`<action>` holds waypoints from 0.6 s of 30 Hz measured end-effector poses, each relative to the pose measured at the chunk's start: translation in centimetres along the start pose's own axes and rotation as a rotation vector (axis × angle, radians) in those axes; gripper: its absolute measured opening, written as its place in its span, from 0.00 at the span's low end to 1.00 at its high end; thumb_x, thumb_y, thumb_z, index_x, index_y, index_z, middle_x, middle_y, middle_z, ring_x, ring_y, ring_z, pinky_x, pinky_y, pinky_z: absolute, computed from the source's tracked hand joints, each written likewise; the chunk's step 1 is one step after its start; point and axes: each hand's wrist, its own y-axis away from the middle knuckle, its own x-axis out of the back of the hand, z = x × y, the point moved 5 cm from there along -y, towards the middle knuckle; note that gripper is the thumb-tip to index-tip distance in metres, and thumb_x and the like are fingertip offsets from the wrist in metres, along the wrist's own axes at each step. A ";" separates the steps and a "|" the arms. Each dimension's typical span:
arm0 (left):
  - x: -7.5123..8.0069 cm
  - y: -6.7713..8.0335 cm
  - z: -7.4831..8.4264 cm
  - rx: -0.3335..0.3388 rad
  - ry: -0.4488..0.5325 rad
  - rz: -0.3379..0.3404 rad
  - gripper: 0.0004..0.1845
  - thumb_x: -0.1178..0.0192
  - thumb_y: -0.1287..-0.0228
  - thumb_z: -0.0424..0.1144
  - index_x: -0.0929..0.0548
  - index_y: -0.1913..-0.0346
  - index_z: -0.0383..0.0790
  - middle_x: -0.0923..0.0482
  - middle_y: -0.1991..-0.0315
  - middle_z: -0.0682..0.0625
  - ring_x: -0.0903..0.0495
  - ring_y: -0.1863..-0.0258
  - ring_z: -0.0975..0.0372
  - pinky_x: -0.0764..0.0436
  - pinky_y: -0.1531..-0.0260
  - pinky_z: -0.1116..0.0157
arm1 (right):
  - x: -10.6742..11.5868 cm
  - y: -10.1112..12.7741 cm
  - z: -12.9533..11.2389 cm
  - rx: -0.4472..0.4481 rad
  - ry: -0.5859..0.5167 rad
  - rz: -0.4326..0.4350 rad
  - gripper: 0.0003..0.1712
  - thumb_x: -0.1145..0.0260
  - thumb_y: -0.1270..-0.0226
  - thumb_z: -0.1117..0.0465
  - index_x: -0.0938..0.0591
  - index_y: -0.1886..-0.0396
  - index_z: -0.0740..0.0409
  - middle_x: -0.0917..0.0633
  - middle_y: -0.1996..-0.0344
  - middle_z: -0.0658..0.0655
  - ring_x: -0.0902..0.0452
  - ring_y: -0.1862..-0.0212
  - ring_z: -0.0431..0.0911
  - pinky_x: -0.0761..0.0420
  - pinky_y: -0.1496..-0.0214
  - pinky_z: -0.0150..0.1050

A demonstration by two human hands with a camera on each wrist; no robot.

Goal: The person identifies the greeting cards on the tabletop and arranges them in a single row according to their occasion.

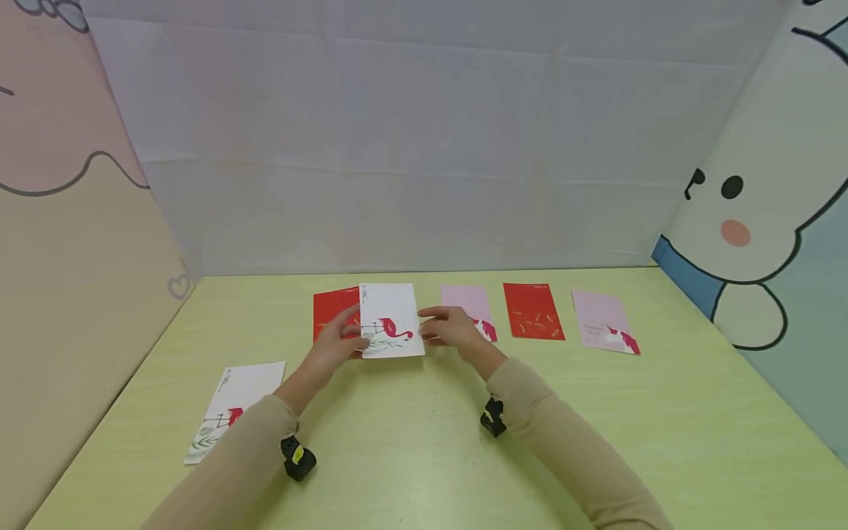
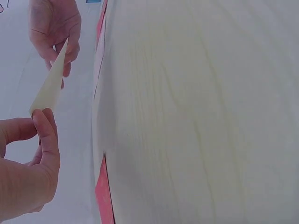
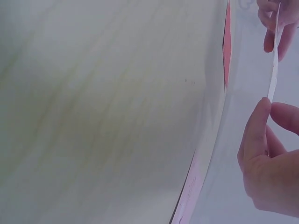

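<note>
Both hands hold a white card with a red flamingo (image 1: 391, 321) just above the green table (image 1: 424, 442). My left hand (image 1: 339, 342) pinches its left edge, my right hand (image 1: 447, 329) pinches its right edge. In the left wrist view the card (image 2: 50, 86) shows edge-on between my left thumb (image 2: 46, 135) and the right hand (image 2: 53, 32). The right wrist view shows the card's thin edge (image 3: 274, 60) pinched by my right hand (image 3: 266, 154), with the left hand (image 3: 275, 23) at its far end. A red card (image 1: 331, 309) lies partly hidden behind the held one.
A row of cards lies on the table: a pink flamingo card (image 1: 472, 308), a red card (image 1: 533, 311), another pink one (image 1: 606, 322). A second white flamingo card (image 1: 235, 408) lies at the near left. Paper walls close in the back and both sides.
</note>
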 end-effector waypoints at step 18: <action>1.7 2.9 0.8 -0.063 -0.054 -0.035 0.36 0.41 0.45 0.31 0.45 0.34 0.45 0.28 0.55 0.41 0.26 0.59 0.53 0.22 0.66 0.62 | -1.3 1.9 -1.0 0.076 0.005 -0.001 0.23 0.37 0.46 0.72 0.26 0.48 0.62 0.23 0.69 0.60 0.24 0.69 0.46 0.21 0.64 0.38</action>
